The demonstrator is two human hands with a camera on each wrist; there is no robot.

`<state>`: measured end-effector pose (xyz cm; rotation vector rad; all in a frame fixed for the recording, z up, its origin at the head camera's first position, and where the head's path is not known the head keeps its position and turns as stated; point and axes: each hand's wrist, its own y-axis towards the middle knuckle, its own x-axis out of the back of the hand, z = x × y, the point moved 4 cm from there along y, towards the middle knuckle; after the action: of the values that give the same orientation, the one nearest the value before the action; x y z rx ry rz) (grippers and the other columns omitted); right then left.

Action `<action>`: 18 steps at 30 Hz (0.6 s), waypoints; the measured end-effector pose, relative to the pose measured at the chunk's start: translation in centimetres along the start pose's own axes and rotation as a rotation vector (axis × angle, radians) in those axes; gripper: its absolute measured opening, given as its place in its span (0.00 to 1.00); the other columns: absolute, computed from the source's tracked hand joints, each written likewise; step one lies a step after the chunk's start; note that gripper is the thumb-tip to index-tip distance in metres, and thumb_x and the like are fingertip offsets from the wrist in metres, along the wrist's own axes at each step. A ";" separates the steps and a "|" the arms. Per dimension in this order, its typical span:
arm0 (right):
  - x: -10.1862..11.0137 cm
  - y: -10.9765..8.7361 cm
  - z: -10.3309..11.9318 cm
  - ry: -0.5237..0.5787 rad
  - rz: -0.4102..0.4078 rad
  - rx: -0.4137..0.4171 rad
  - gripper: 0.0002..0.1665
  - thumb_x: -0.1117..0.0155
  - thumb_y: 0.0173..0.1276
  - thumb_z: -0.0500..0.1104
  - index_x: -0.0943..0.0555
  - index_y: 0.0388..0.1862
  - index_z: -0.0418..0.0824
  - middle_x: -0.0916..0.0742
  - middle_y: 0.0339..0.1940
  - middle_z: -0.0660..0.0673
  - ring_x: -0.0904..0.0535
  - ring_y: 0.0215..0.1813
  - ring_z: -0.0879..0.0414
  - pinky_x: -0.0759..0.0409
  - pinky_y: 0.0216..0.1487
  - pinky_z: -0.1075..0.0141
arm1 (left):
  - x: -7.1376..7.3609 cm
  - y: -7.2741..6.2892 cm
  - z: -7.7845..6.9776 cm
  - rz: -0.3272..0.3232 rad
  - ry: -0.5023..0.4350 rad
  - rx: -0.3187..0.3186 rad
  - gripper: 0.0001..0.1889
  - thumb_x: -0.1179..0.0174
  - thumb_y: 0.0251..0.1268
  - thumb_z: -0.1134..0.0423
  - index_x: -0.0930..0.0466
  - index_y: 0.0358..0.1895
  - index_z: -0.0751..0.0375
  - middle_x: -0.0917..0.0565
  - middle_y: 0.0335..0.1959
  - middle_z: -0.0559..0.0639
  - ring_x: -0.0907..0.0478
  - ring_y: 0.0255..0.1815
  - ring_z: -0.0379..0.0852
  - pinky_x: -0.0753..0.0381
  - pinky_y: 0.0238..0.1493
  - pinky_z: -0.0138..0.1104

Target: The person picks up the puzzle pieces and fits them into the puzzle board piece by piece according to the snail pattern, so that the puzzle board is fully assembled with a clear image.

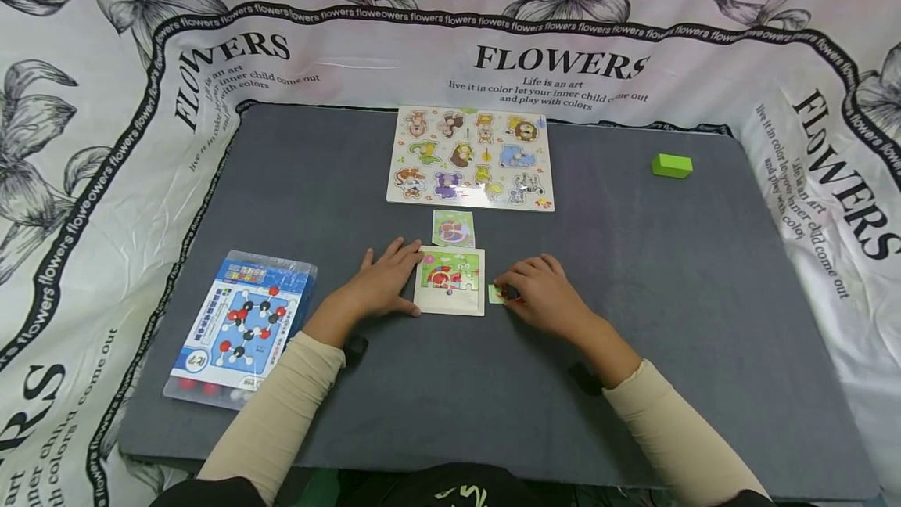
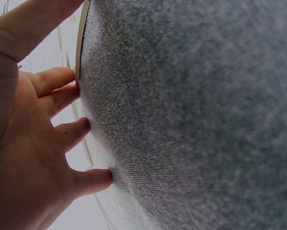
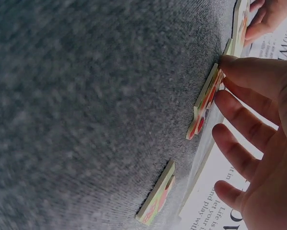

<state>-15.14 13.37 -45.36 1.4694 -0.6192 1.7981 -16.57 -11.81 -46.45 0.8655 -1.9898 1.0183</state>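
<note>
Presently, we rest our left hand (image 1: 383, 280) at the left edge of a square, pale wooden puzzle tray (image 1: 450, 306), its fingers straight and spread, touching the rim without gripping it. The tray lies flat near the middle of the grey, cloth-covered desk (image 1: 669, 319); green-and-red pieces fill its upper part, and the strip toward the desk's near edge shows bare wood.

Just off the tray's right side, our right hand (image 1: 545, 296) pinches a small red-and-green puzzle piece (image 3: 207, 88) between thumb and forefinger, those two brought close together while the other fingers stand apart and hold nothing. The piece is low at the desk surface and appears to overlap another; we cannot tell whether the two are joined. From the right wrist we also see a thin, pale-edged green-and-pink puzzle piece (image 3: 155, 199) lying separately on the desk.

Beyond the tray, toward the far edge, lies a square green picture card (image 1: 454, 228) with a red-and-pink figure. Past it, at the middle of the far edge, we see a rectangular pale board with animal pictures (image 1: 472, 155). A bright green block (image 1: 672, 166) sits near the far right corner, and a clear plastic box with a blue-and-white molecule cover (image 1: 239, 327) lies by the left edge.
</note>
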 end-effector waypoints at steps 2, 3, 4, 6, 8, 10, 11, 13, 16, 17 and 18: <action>-0.1 0.2 0.1 0.006 0.007 0.000 0.15 0.26 0.58 0.42 0.14 0.45 0.48 0.14 0.46 0.47 0.24 0.55 0.45 0.39 0.65 0.38 | 0.0 -0.1 0.1 0.000 0.000 0.002 0.52 0.28 0.53 0.47 0.49 0.77 0.57 0.54 0.80 0.51 0.65 0.80 0.55 0.62 0.70 0.66; -0.1 0.2 0.1 0.007 0.011 0.000 0.15 0.26 0.58 0.43 0.14 0.45 0.48 0.14 0.46 0.47 0.24 0.55 0.45 0.39 0.65 0.38 | 0.0 -0.2 0.2 0.000 0.001 0.000 0.52 0.28 0.53 0.47 0.49 0.77 0.58 0.54 0.80 0.51 0.64 0.80 0.55 0.62 0.70 0.66; -0.1 0.3 0.2 0.005 0.010 0.003 0.14 0.26 0.59 0.43 0.14 0.45 0.47 0.14 0.46 0.47 0.24 0.55 0.45 0.39 0.65 0.38 | 0.0 -0.3 0.3 0.001 0.003 0.001 0.52 0.28 0.53 0.47 0.49 0.77 0.57 0.54 0.80 0.51 0.65 0.80 0.55 0.62 0.70 0.66; -0.1 0.4 0.2 0.005 0.010 0.005 0.14 0.26 0.59 0.43 0.14 0.45 0.47 0.14 0.46 0.47 0.24 0.55 0.45 0.39 0.65 0.38 | 0.0 -0.4 0.4 0.001 0.007 -0.003 0.52 0.29 0.54 0.47 0.49 0.77 0.58 0.54 0.80 0.52 0.64 0.80 0.56 0.61 0.70 0.67; 0.1 0.6 0.2 0.005 0.005 0.009 0.14 0.26 0.59 0.44 0.14 0.45 0.47 0.14 0.46 0.47 0.24 0.55 0.45 0.39 0.65 0.38 | -0.1 -0.5 0.6 0.010 0.009 0.003 0.52 0.29 0.54 0.46 0.50 0.78 0.58 0.55 0.80 0.51 0.65 0.80 0.55 0.62 0.70 0.66; 0.3 0.8 0.3 0.007 -0.004 0.014 0.15 0.26 0.59 0.44 0.14 0.45 0.46 0.14 0.46 0.47 0.24 0.55 0.45 0.39 0.66 0.38 | -0.1 -0.6 0.7 0.017 0.007 0.009 0.52 0.30 0.55 0.46 0.50 0.78 0.57 0.56 0.80 0.50 0.66 0.80 0.54 0.63 0.71 0.66; 0.5 0.9 0.4 0.010 -0.007 0.014 0.15 0.25 0.58 0.43 0.14 0.45 0.46 0.14 0.45 0.47 0.24 0.55 0.45 0.40 0.66 0.38 | -0.1 -0.6 0.7 0.017 0.004 0.009 0.51 0.30 0.55 0.46 0.50 0.78 0.57 0.56 0.80 0.51 0.66 0.80 0.55 0.63 0.70 0.66; 0.8 1.1 0.5 0.013 -0.016 0.020 0.15 0.25 0.58 0.43 0.14 0.45 0.46 0.14 0.45 0.47 0.24 0.55 0.45 0.40 0.66 0.38 | 0.0 -0.6 0.7 0.020 -0.005 0.011 0.51 0.29 0.55 0.46 0.50 0.78 0.56 0.56 0.80 0.50 0.66 0.80 0.54 0.63 0.71 0.66; 1.1 1.7 1.1 0.014 -0.033 0.042 0.16 0.25 0.57 0.44 0.14 0.45 0.46 0.14 0.45 0.47 0.23 0.55 0.45 0.40 0.66 0.38 | 0.1 -0.5 0.6 0.015 -0.011 0.000 0.51 0.29 0.54 0.46 0.50 0.78 0.56 0.56 0.80 0.50 0.66 0.80 0.54 0.64 0.70 0.66; 1.1 1.9 1.4 0.011 -0.034 0.051 0.16 0.24 0.57 0.44 0.14 0.45 0.46 0.14 0.45 0.47 0.23 0.55 0.45 0.39 0.66 0.38 | 0.1 -0.4 0.5 0.011 -0.009 -0.005 0.51 0.29 0.54 0.46 0.50 0.78 0.56 0.55 0.80 0.50 0.66 0.80 0.54 0.63 0.70 0.66; 1.1 2.1 1.7 0.008 -0.036 0.063 0.15 0.25 0.57 0.44 0.14 0.45 0.47 0.14 0.45 0.47 0.23 0.54 0.45 0.39 0.66 0.39 | 0.1 -0.3 0.4 0.011 -0.007 -0.007 0.52 0.29 0.54 0.46 0.50 0.78 0.56 0.56 0.80 0.50 0.66 0.80 0.54 0.64 0.70 0.66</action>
<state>-15.82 10.99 -43.71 1.5051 -0.5332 1.8099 -16.52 -12.34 -46.44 0.8561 -2.0053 1.0150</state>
